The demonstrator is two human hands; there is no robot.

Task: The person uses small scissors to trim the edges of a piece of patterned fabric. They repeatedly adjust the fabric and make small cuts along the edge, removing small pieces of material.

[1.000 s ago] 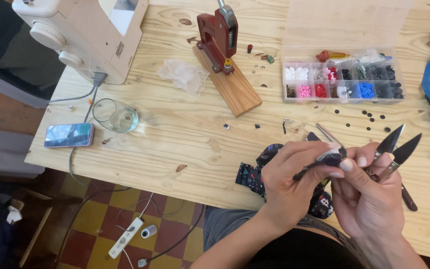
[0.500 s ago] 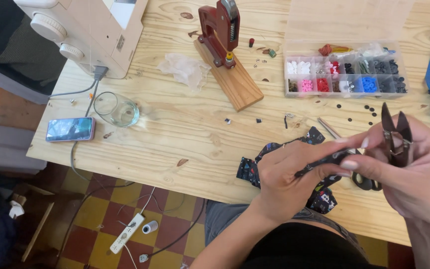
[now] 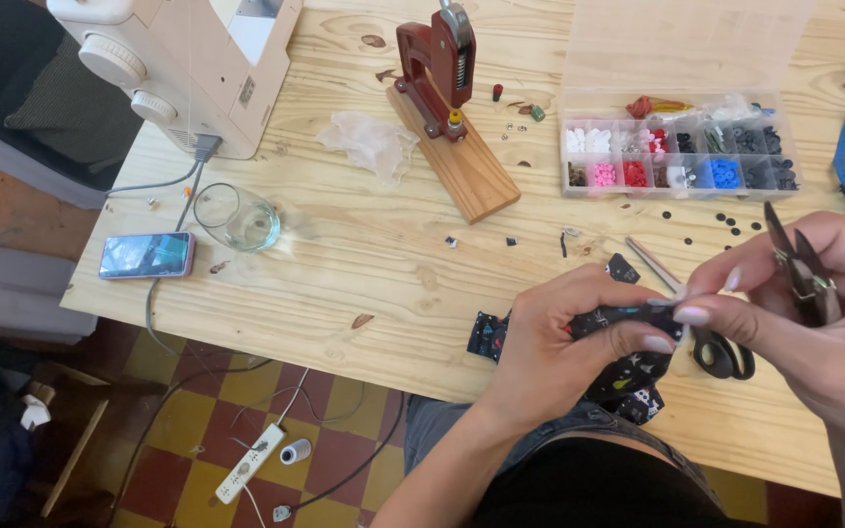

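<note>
My left hand (image 3: 564, 337) grips a piece of dark patterned fabric (image 3: 628, 376) near the front edge of the wooden table (image 3: 364, 264). My right hand (image 3: 804, 303) holds small thread snips (image 3: 796, 264) against its palm, blades pointing up. Its thumb and forefinger pinch the fabric's edge right beside my left thumb. The fabric hangs down over the table edge below both hands. A pair of black-handled scissors (image 3: 721, 352) lies on the table under my right hand, partly hidden.
A red snap press on a wooden base (image 3: 447, 108) stands at the back. A clear compartment box of coloured snaps (image 3: 677, 161) is right of it. A sewing machine (image 3: 183, 64), a glass (image 3: 239, 217) and a phone (image 3: 146, 254) are at the left. Small dark snaps (image 3: 721, 217) lie scattered.
My right hand has turned the snips from spread open and pointing right to upright in the palm. Its fingers have come in to pinch the fabric next to my left hand.
</note>
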